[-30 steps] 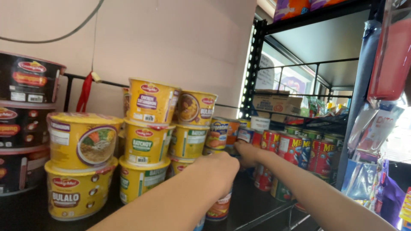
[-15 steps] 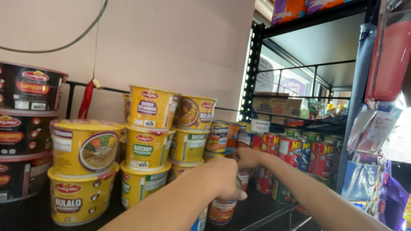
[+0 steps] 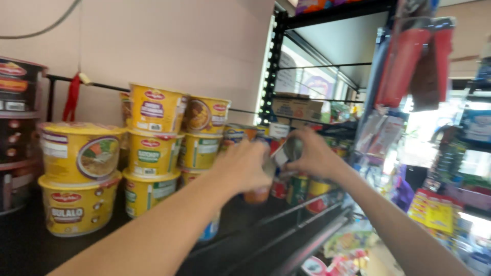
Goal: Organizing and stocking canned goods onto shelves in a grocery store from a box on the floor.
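Shop shelving fills the head view: a dark shelf [image 3: 30, 245] runs along a pale wall, with a black metal rack [image 3: 279, 61] rising at the far right. Yellow noodle bowls [image 3: 153, 148] stand stacked two and three high on the left, dark bowls [image 3: 18, 102] beside them at the left edge. Both arms reach in from the near side and meet over the middle of the shelf. The left hand [image 3: 245, 166] is curled around an orange cup [image 3: 257, 194], which shows just below its fingers. The right hand [image 3: 314, 156] grips a small blurred packet [image 3: 286, 153], touching the left hand. Red and green cans [image 3: 296, 186] sit just under them.
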